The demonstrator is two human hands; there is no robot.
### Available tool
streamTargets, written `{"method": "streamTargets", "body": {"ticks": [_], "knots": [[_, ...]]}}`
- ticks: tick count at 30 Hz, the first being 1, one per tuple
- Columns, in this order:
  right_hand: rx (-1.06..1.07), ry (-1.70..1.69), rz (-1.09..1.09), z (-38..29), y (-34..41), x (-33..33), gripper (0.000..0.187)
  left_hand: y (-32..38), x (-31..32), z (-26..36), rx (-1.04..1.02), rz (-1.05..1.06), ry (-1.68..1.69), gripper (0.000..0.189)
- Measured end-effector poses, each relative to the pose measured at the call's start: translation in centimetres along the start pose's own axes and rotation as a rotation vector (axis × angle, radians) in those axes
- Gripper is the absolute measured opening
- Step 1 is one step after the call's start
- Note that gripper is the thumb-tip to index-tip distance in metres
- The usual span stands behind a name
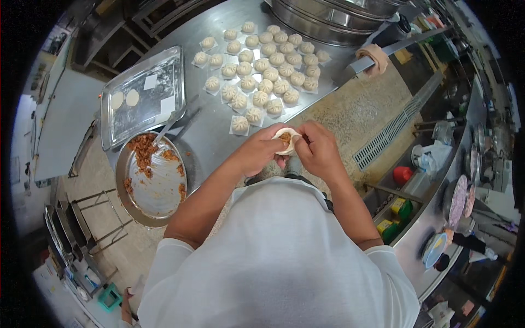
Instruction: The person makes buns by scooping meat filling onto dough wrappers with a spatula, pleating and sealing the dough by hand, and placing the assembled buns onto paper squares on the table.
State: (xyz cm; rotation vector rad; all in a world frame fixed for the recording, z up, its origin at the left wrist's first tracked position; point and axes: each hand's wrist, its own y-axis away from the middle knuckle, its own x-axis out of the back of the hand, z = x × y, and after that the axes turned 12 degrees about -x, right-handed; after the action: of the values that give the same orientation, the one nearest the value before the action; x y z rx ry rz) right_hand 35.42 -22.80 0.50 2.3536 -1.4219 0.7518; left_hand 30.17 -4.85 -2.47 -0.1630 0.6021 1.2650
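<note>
A round dough wrapper [292, 147] with brown meat filling [284, 138] at its centre is cupped in my left hand [262, 149], whose thumb lies on the filling. My right hand [318, 147] pinches the wrapper's right rim between thumb and fingers. Beyond my hands, pleated buns [260, 98] sit on small paper squares in a dense group on the steel table [213, 119]. Left of me, a large round metal pan [149, 197] holds more filling [143, 153], with a spatula [166, 127] resting in it. Flat dough discs [132, 98] lie in a floured metal tray [154, 110].
Stacked metal steamers [328, 20] stand at the table's far end. A cloth [374, 59] is draped over a steel bar to the right. A floor drain grate [393, 123] runs beside a steel counter [414, 246]. At lower left, another person's hand [128, 293] is near a green basket [110, 297].
</note>
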Motion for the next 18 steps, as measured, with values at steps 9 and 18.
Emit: {"method": "streamTargets", "body": {"ticks": [9, 18], "knots": [[0.107, -0.076, -0.183, 3.2, -1.2, 4.6, 0.008, -2.0, -5.2, 0.0, -0.031, 0.144, 0.178, 0.039], [0.171, -0.18, -0.212, 3.9, -2.2, 5.7, 0.01, -2.8, -6.3, -1.1, -0.048, 0.283, -0.049, 0.032]]}}
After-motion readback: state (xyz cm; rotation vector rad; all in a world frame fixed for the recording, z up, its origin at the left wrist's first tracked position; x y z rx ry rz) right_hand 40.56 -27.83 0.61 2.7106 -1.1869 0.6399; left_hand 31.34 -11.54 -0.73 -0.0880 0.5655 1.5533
